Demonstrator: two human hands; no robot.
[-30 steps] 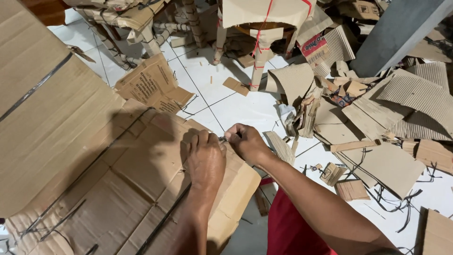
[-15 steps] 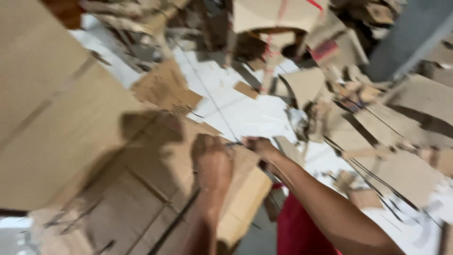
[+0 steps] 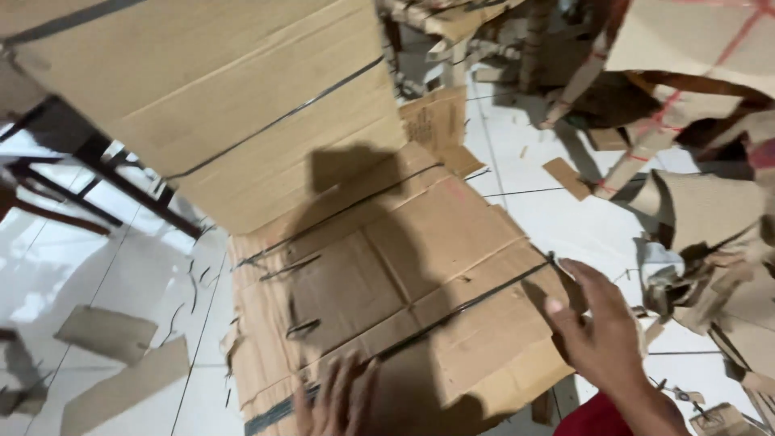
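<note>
Head view: at far left, two loose cardboard scraps [image 3: 113,363] are lying on the white tile floor [image 3: 105,274], near the dark legs of a stand [image 3: 97,173] that is showing at the upper left edge. A large flattened carton [image 3: 218,97] is leaning across the upper left, crossed by dark strapping. Below and right of it, a flat cardboard sheet [image 3: 387,282] is lying on the floor, filling the centre of the frame, with a dark strap [image 3: 460,303] running diagonally over its near half. The left hand [image 3: 339,400] is resting at the sheet's near edge, fingers spread flat on the cardboard and gripping nothing. The right hand [image 3: 601,331] is sitting at the sheet's right edge, fingers open and loosely extended, fingertips close to the strap's right end; whether they are touching it cannot be told. A red garment [image 3: 593,416] is showing beneath the right wrist. At far right, a heap of torn cardboard [image 3: 710,234] is covering the floor, and a small cardboard piece [image 3: 567,178] is lying apart on the tiles between the sheet and the heap.
</note>
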